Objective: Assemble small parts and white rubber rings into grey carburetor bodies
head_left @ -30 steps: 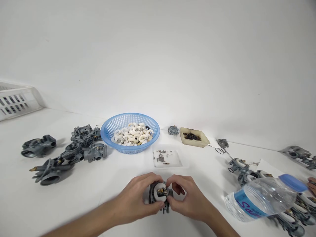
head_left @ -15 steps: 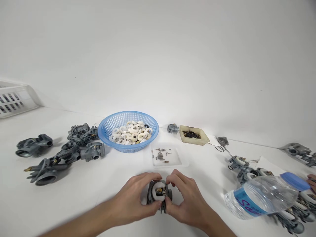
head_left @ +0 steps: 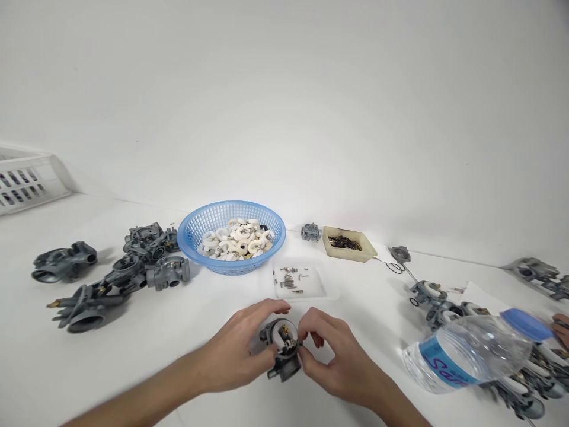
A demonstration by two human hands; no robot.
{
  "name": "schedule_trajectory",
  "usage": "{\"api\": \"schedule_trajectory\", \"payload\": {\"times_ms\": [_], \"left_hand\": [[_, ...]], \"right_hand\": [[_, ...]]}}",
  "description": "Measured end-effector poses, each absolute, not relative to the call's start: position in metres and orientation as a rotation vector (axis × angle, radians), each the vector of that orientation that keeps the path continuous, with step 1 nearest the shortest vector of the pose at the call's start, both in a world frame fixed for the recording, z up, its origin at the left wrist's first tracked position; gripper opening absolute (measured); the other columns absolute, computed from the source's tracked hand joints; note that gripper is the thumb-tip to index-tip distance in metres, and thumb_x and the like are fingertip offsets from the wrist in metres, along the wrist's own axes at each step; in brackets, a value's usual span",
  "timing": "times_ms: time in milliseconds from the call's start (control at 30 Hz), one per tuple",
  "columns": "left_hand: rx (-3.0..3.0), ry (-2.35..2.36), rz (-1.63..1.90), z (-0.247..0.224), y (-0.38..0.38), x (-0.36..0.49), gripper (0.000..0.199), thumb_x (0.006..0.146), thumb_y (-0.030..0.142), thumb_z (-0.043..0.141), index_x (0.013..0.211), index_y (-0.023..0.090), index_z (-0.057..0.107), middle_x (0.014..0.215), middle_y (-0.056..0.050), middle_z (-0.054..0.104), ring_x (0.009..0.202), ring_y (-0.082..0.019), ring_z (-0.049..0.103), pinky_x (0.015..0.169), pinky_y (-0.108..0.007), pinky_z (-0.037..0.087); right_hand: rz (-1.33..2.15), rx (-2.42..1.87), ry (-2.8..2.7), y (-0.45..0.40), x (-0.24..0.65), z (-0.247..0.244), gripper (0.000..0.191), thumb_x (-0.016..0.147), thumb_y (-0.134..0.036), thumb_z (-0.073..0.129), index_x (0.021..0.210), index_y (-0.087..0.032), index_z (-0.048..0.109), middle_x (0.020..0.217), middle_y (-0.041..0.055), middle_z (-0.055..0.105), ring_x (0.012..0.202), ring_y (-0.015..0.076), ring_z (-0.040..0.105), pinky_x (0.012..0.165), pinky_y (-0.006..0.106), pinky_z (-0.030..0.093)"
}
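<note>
A grey metal carburetor (head_left: pixel 290 366) stands between my hands, its open side up, showing a white ring-shaped float (head_left: pixel 278 335) and brass parts inside. My left hand (head_left: pixel 242 347) curves around its left side; the thumb presses on the body while the index finger arches above the rim. At the right edge, my right hand (head_left: pixel 331 356) grips the carburetor between thumb and bent fingers. Just beyond lies a shallow clear tray (head_left: pixel 315 284) with small pins, springs and a brass-coloured piece.
A blue basket (head_left: pixel 186 249) holds white floats. Carburetors (head_left: pixel 124 273) cluster left, others (head_left: pixel 438 311) right, behind a water bottle (head_left: pixel 471 356). A cream tray (head_left: pixel 355 254) contains black rings. A white crate (head_left: pixel 40 184) stands far left. Another person's hand (head_left: pixel 560 329) shows at the right edge.
The carburetor has turned between my hands, so its round mouth now points toward me. My left index finger has lifted off the rim, and my right fingers have shifted along the right edge.
</note>
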State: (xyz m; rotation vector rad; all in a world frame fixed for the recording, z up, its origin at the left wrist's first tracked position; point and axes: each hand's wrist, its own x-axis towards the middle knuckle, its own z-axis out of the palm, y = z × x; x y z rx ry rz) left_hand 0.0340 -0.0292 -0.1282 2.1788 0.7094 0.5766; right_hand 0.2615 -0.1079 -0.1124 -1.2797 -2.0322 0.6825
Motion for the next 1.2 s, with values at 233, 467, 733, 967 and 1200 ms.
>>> {"api": "schedule_trajectory", "payload": {"times_ms": [233, 467, 733, 967, 1200], "left_hand": [[2.170, 0.610, 0.608, -0.1294, -0.0306, 0.0400, 0.058, 0.069, 0.014, 0.068, 0.124, 0.027, 0.057, 0.117, -0.002, 0.066, 0.100, -0.023, 0.064, 0.088, -0.032, 0.054], [2.178, 0.571, 0.641, -0.1322, -0.0320, 0.0414, 0.048, 0.072, 0.013, 0.069, 0.117, 0.026, 0.060, 0.113, -0.003, 0.067, 0.099, -0.022, 0.065, 0.088, -0.032, 0.053], [2.223, 0.594, 0.653, -0.1326, -0.0324, 0.0428, 0.041, 0.072, 0.011, 0.067, 0.111, 0.025, 0.061, 0.110, -0.003, 0.067, 0.098, -0.022, 0.065, 0.088, -0.031, 0.053], [2.202, 0.566, 0.640, -0.1265, -0.0313, 0.0386, 0.052, 0.066, 0.010, 0.064, 0.116, 0.024, 0.061, 0.112, -0.004, 0.067, 0.101, -0.024, 0.064, 0.093, -0.034, 0.052], [2.150, 0.505, 0.628, -0.1247, -0.0265, 0.0376, 0.045, 0.068, 0.009, 0.060, 0.110, 0.024, 0.064, 0.111, -0.002, 0.067, 0.098, -0.022, 0.064, 0.091, -0.032, 0.052]], "right_hand": [[0.656, -1.251, -2.172, -0.1076, 0.2584, -0.1082, 0.028, 0.093, -0.009, 0.049, 0.104, -0.033, 0.059, 0.094, 0.0090, 0.063, 0.079, 0.0210, 0.058, 0.067, 0.041, 0.048], [0.694, -1.242, -2.153, -0.1088, 0.2566, -0.1106, 0.025, 0.096, -0.013, 0.050, 0.103, -0.034, 0.062, 0.091, 0.0095, 0.063, 0.078, 0.0211, 0.059, 0.065, 0.041, 0.049], [0.765, -1.250, -2.066, -0.1081, 0.2548, -0.1125, 0.026, 0.095, -0.014, 0.049, 0.101, -0.034, 0.063, 0.087, 0.0093, 0.062, 0.076, 0.0213, 0.059, 0.065, 0.042, 0.048], [0.718, -1.257, -2.133, -0.1085, 0.2531, -0.1156, 0.026, 0.097, -0.012, 0.041, 0.101, -0.032, 0.057, 0.088, 0.0091, 0.060, 0.079, 0.0210, 0.059, 0.065, 0.041, 0.048], [0.618, -1.265, -2.171, -0.1094, 0.2518, -0.1171, 0.028, 0.093, -0.007, 0.048, 0.101, -0.032, 0.057, 0.087, 0.0058, 0.062, 0.077, 0.0192, 0.064, 0.063, 0.037, 0.052]]}}
